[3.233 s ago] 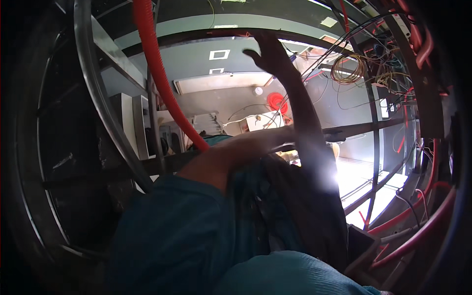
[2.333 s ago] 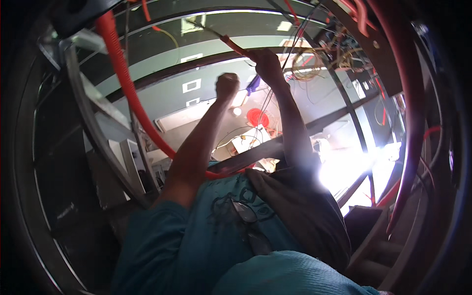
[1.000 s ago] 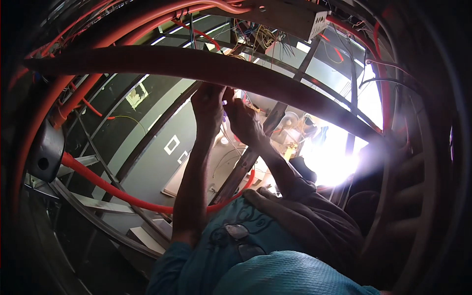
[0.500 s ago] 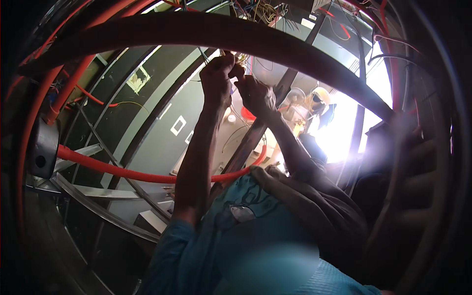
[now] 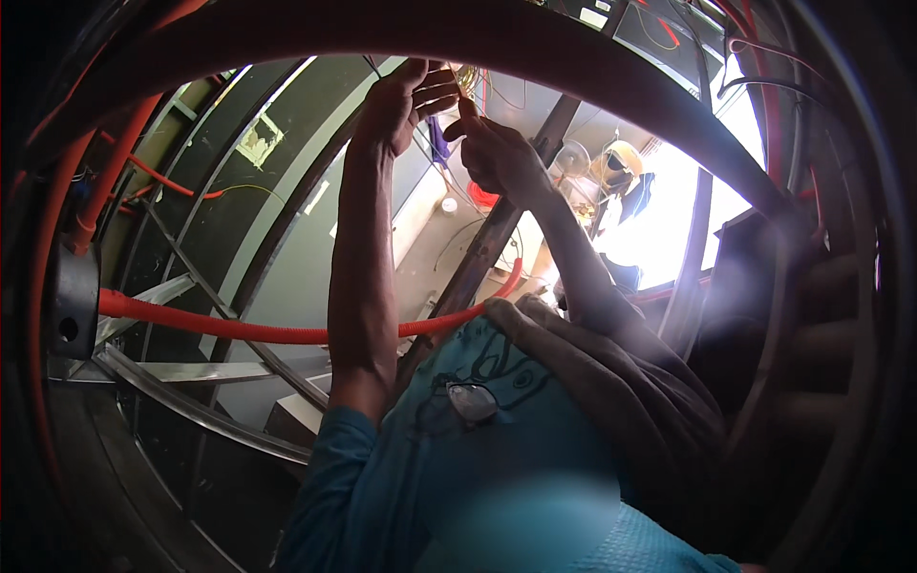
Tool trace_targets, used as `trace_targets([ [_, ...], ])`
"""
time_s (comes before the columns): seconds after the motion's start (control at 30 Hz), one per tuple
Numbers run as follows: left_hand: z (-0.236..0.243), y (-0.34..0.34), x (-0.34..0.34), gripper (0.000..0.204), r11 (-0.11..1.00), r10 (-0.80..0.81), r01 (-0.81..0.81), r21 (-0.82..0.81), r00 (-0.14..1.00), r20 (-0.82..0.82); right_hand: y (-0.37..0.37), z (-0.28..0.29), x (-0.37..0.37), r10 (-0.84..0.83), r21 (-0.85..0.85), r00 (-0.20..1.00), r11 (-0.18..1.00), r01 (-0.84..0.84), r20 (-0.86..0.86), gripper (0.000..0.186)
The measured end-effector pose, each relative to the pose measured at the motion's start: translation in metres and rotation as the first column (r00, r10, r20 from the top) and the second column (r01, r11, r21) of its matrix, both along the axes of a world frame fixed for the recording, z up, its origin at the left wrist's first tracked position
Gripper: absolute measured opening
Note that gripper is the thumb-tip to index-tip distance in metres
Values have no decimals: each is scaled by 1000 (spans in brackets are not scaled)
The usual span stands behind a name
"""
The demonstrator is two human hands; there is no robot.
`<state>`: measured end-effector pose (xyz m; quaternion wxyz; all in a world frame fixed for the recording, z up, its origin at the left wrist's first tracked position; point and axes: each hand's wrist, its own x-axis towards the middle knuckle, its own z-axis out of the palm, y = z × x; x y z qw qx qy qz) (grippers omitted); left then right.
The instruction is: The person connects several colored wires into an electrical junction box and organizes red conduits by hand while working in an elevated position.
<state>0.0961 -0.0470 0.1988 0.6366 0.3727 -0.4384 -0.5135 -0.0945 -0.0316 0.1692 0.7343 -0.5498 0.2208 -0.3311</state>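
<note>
The person's left hand (image 5: 401, 103) is raised and loose, its fingers half stretched toward the other hand and not closed around anything that I can see. The right hand (image 5: 499, 160) is beside it and a little lower, the index finger pointing upward; its grip is narrow, but I cannot tell if something is held in it.

Thin yellowish wires (image 5: 467, 78) are just beyond the fingertips, at the lower edge of a thick dark red tube (image 5: 411, 31). Their visible part points mostly upward, and the tube hides the rest. The tube's long axis goes across, arched, descending toward the right.

At the left is a dark grey box (image 5: 80, 291) with a round hole near its lower edge; its inside is hidden. From its right edge an orange corrugated conduit (image 5: 215, 326) runs sideways, sagging slightly, passing behind the left forearm. A second orange pipe (image 5: 117, 177) meets the box's top edge.
</note>
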Motion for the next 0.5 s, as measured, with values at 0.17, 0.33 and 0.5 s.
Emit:
trace_targets([
  [0.17,-9,-19,6,41,975,-187,172,-143,977,-105,4,4,-9,80,128,991,987,-93,108,45],
  [0.33,-20,-32,-3,36,975,-168,135,-177,968,-185,-5,-11,-20,105,178,990,976,-121,98,43],
  [0.5,-48,-52,15,24,905,-193,101,-413,963,-187,-22,-49,-9,-174,-428,983,895,130,-66,31],
])
